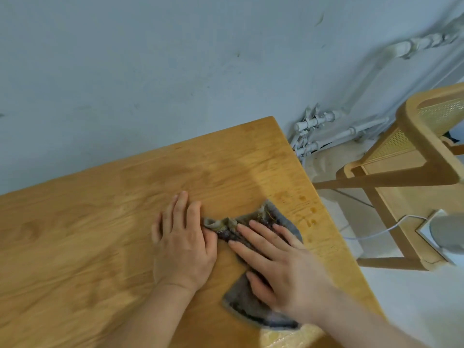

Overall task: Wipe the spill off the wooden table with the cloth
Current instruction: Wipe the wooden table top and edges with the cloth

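Both hands lie flat with fingers spread, right hand (281,267) pressing the limp, soft cloth (241,300) at lower centre, left hand (183,242) pinning its bunched edge, so it should slide best under a broad palm toward the droplets (311,217) on the wooden table (100,222).

Two bare forearms (150,315), no sleeves, unadorned fingers (180,207).

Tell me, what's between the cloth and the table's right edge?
A few amber drops on bare wood between cloth and table edge, seen in the head view.

Cloth (266,217) on table (100,222) near its right edge, droplets (312,222) just right, chair (411,172) beyond
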Demonstrator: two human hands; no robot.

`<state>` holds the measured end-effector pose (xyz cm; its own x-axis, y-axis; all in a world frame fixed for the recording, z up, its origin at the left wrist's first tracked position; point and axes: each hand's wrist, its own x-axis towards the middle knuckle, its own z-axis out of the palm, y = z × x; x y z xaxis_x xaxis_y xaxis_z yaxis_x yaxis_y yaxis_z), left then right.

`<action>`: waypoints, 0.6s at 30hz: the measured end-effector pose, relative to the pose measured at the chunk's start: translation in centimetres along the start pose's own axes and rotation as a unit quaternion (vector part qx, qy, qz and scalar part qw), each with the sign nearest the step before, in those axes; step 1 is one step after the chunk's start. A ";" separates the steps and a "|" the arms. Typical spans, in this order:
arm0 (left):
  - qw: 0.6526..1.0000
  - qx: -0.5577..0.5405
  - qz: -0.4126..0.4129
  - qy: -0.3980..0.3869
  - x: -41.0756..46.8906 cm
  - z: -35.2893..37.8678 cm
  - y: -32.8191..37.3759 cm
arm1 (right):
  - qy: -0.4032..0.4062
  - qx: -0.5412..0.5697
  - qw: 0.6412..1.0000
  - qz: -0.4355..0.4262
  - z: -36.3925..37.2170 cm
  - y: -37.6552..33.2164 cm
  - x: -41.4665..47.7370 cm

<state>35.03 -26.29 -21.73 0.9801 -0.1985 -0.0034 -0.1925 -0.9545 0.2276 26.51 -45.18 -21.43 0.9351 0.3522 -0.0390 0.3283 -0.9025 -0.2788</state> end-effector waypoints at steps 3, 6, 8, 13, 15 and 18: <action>1.000 -0.002 -0.002 0.001 0.3 0.1 -0.2 | 0.025 -0.006 0.999 0.042 -1.2 4.8 4.0; 1.000 0.007 0.001 0.001 0.3 0.1 -0.2 | 0.045 -0.037 0.987 0.152 -2.2 8.1 11.1; 1.000 0.009 0.002 -0.002 0.5 0.1 -0.2 | 0.046 -0.020 0.975 0.216 -2.8 9.4 15.1; 1.000 0.010 0.000 -0.003 0.3 0.1 -0.1 | 0.065 -0.019 0.952 0.300 -1.9 8.3 14.8; 1.000 0.008 -0.001 -0.004 0.1 0.1 -0.1 | 0.070 -0.032 0.951 0.300 -1.3 6.1 10.9; 1.000 0.004 -0.005 -0.003 0.1 0.0 0.0 | 0.063 -0.029 0.961 0.267 -0.6 2.2 4.3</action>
<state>35.14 -26.31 -21.73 0.9816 -0.1908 -0.0108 -0.1838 -0.9581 0.2198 31.36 -45.82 -21.68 0.9799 -0.1946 -0.0443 -0.1995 -0.9598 -0.1975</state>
